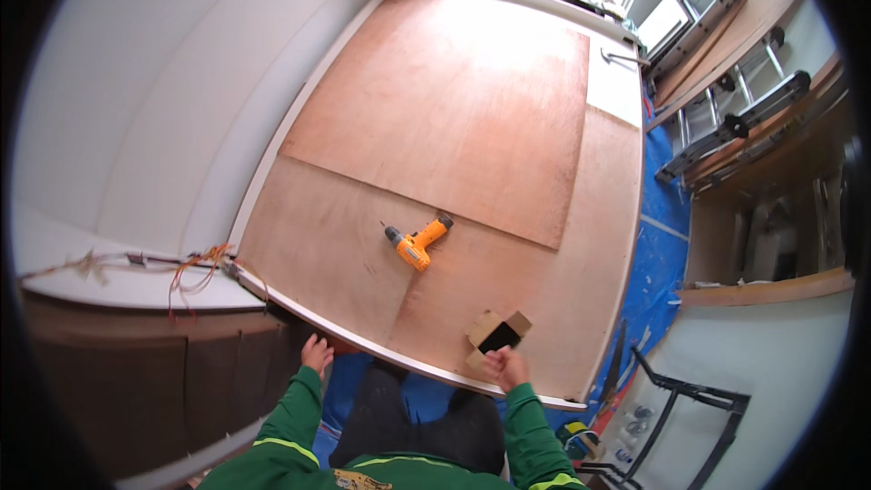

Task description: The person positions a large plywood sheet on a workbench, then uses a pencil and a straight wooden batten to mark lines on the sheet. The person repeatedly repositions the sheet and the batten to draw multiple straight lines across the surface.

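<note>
Plywood [435, 118] spreads toward twelve o'clock. I can't tell whether my right hand [508, 367], at five, grips the carton [481, 330]; at seven, my left hand [317, 355] is loosely spread.

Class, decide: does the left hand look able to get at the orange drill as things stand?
Probably yes, with a stretch: between the left hand and the orange drill lie only the white rim and bare wood.
</note>
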{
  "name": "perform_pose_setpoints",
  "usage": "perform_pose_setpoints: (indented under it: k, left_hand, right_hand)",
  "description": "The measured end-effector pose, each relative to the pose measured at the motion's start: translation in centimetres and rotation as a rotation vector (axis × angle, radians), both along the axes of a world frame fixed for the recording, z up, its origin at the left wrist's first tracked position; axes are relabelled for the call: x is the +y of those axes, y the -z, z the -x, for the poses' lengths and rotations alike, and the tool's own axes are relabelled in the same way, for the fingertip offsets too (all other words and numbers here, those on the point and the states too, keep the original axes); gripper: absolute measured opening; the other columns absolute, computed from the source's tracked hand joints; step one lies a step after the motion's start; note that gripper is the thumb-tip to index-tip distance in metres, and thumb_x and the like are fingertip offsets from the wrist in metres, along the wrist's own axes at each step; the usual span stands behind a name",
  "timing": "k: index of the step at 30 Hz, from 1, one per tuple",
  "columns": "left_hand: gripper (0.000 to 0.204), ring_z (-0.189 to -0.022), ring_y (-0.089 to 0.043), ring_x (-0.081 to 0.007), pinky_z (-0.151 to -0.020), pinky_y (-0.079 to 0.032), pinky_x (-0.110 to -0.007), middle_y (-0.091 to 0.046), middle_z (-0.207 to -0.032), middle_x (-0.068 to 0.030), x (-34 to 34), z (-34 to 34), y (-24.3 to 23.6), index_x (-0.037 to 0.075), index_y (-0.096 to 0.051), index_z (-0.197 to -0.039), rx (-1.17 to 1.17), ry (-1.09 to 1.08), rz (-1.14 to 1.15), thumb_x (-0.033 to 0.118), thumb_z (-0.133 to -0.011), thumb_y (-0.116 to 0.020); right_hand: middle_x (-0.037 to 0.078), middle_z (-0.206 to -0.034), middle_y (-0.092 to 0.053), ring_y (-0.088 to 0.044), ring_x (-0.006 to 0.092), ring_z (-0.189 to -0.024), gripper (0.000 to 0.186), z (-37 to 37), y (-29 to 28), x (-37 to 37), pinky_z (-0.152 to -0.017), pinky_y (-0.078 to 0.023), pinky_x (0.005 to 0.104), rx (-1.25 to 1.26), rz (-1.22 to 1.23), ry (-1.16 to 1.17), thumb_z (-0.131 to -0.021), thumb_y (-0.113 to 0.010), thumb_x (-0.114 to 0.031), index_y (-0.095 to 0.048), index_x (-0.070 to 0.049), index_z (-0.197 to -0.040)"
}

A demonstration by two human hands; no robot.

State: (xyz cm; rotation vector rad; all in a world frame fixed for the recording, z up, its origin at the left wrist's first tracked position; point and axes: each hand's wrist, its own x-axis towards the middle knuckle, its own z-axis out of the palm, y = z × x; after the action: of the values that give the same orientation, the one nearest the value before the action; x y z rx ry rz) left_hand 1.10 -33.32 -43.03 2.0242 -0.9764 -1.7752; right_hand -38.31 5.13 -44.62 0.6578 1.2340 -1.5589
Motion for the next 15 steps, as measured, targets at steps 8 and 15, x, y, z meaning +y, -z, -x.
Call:
perform_pose_setpoints:
  k: [8,15]
  left_hand:
    - [0.043,-0.094,-0.074,-0.0293,-0.068,-0.063,-0.045,-0.070,-0.114,-0.0066,24.4,-14.5,-4.2,0.021,-0.058,-0.145,-0.198,0.061,-0.447,0.022,-0.103,-0.068]
    - [0.053,-0.091,-0.075,-0.0258,-0.068,-0.064,-0.042,-0.071,-0.115,-0.0065,29.8,-11.5,-5.0,0.015,-0.053,-0.153,-0.094,0.382,-0.441,0.031,-0.105,-0.069]
  right_hand:
    - [0.020,-0.112,-0.074,-0.077,0.0374,-0.092,0.029,-3.4,-3.2,26.7,-0.073,-0.063,0.0574,0.005,-0.446,-0.521,-0.109,-0.056,-0.028,-0.057,-0.008,-0.129]
    - [0.020,-0.096,-0.073,-0.077,0.0352,-0.086,0.035,-4.4,-2.9,52.8,-0.061,-0.061,0.0566,0.004,-0.501,-0.027,-0.109,-0.049,-0.029,-0.057,-0.003,-0.131]
